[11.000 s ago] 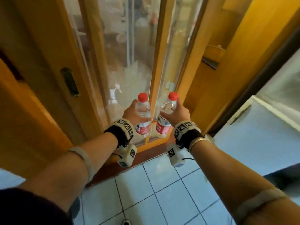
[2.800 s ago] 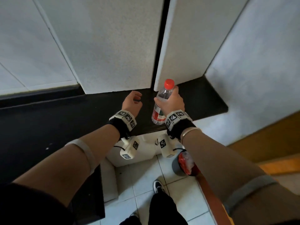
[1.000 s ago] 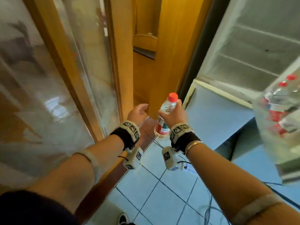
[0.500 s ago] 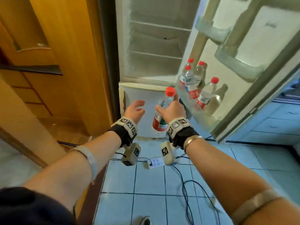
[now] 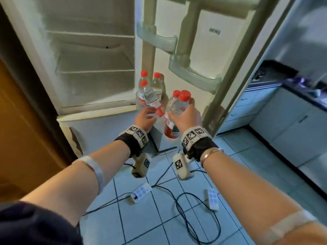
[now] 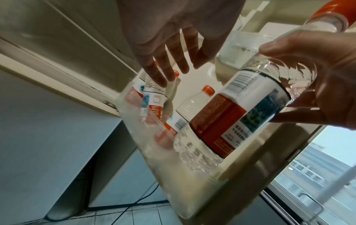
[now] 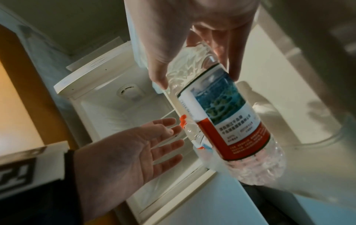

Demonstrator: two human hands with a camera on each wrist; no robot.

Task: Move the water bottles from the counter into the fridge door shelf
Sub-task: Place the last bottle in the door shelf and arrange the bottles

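My right hand grips a clear water bottle with a red cap and a red and white label, tilted over the lowest fridge door shelf. The wrist views show the same bottle with its base just above the shelf's front wall. Several red-capped bottles stand in that shelf. My left hand is empty, its straight fingers reaching at the nearest shelf bottle. I cannot tell if they touch it.
The fridge compartment stands open with bare shelves. Two door shelves sit higher up. Power strips and black cables lie on the tiled floor. Kitchen cabinets are to the right, a wooden panel to the left.
I have come closer to the open fridge door. My right hand has brought the bottle up to the lowest door shelf, and my left hand has reached towards the bottles there.
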